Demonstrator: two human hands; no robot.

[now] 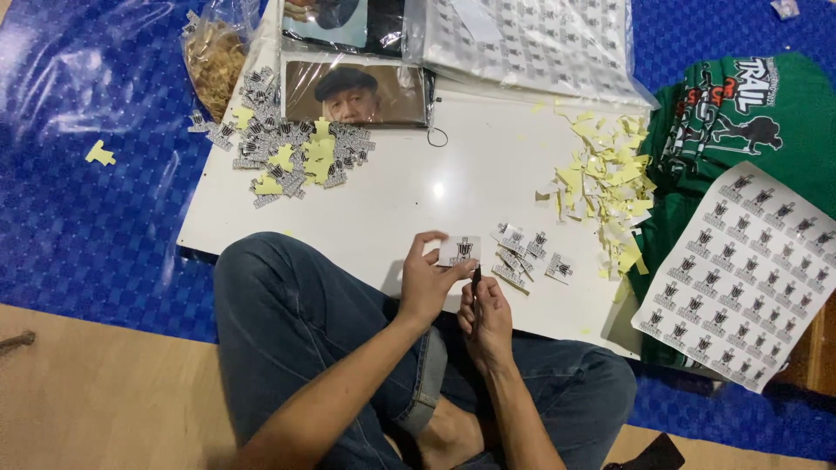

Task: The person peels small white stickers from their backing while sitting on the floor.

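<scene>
- Head view, lower centre of the frame: the left hand (425, 283) pinches a small white sticker piece (459, 251) bearing a black emblem, thumb and fingertips closed on its left edge, just above the near edge of the white board (409, 187).
- Right hand (486, 320), directly below the sticker piece: fingers curled shut around a thin dark tool (475, 275), seemingly a small blade or pen; its tip points up, close to the piece's lower edge. Contact cannot be told.
- Handling, as judged: the piece is very light, thin and flexible, prone to curl or crease; a fingertip pinch at a margin, clear of the print, suits it best.
- Right of the hands: a small cluster of cut stickers (527, 252) lies on the board.
- Upper right of the board: a heap of pale yellow backing scraps (610, 178).
- Upper left of the board: a pile of finished stickers (292, 148) mixed with yellow bits, beside a clear bag (213, 52).
- Right edge of the frame: an uncut sticker sheet (740, 270) rests on a folded green shirt (731, 113).
- Underneath everything: a blue woven mat (96, 200).
</scene>
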